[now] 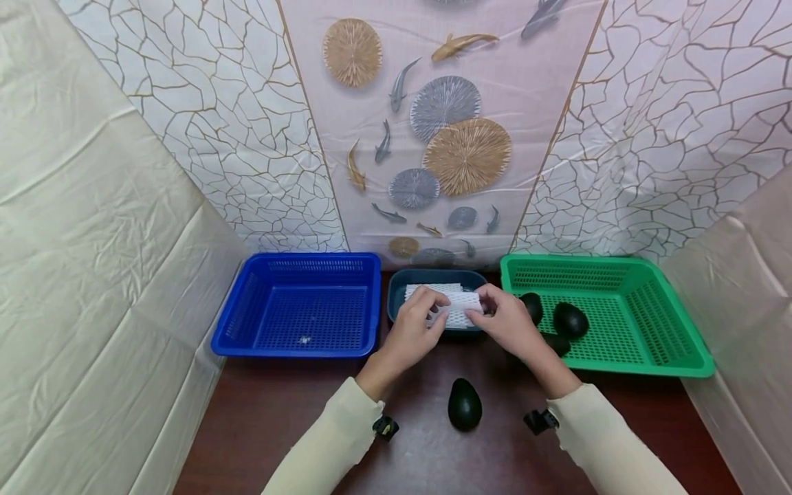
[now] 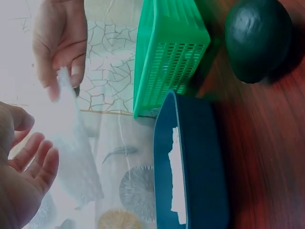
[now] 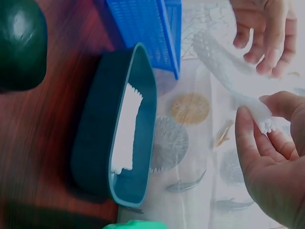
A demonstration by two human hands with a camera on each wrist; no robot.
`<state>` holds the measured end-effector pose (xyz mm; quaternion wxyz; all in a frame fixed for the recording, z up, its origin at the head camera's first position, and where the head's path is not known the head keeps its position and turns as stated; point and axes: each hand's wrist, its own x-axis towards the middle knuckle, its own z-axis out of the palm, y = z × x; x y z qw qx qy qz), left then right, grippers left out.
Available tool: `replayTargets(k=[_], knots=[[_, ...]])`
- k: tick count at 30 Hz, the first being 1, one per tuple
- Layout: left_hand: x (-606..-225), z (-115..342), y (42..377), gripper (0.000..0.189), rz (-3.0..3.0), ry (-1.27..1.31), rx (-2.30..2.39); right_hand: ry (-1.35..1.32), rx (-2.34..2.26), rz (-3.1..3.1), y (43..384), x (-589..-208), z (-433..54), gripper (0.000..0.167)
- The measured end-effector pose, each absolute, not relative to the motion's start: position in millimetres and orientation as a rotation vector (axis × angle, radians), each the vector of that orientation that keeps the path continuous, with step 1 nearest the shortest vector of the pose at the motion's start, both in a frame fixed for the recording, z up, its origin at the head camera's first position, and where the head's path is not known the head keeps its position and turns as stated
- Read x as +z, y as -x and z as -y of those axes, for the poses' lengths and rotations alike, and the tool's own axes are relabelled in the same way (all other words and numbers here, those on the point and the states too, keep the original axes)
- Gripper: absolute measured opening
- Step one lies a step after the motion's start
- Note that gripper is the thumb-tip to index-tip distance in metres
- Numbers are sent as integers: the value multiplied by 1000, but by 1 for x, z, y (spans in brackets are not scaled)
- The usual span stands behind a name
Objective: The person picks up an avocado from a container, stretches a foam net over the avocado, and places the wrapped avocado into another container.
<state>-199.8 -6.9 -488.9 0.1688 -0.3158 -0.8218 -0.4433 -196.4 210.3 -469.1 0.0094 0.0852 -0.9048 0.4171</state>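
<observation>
Above the dark teal tray [image 1: 394,297], my right hand [image 1: 509,322] pinches one end of a white foam net sleeve [image 1: 460,308] between thumb and fingers. My left hand [image 1: 411,330] is at the sleeve's other end, its fingers loosely bent and apart from the mesh in the right wrist view. The sleeve [image 3: 220,67] looks flattened and slants between both hands there. More white foam net sleeves [image 3: 126,131] lie inside the tray. A dark green avocado [image 1: 465,404] rests on the table between my forearms.
To the left stands a blue basket [image 1: 297,356] with a small pale scrap on its floor. At the right, a green basket [image 1: 643,371] holds several dark avocados [image 1: 570,320], partly hidden by my right arm. Patterned cloth [image 1: 433,227] hangs behind the brown table [image 1: 266,412].
</observation>
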Motion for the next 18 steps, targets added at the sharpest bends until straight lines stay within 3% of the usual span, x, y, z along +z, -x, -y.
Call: replayTargets(k=[7, 18], knots=[[-489, 2, 194, 14, 2309, 873, -1413, -310, 1462, 2784, 188, -463, -207, 22], [-495, 0, 189, 16, 2354, 743, -1644, -368, 1983, 2645, 184, -471, -205, 37]])
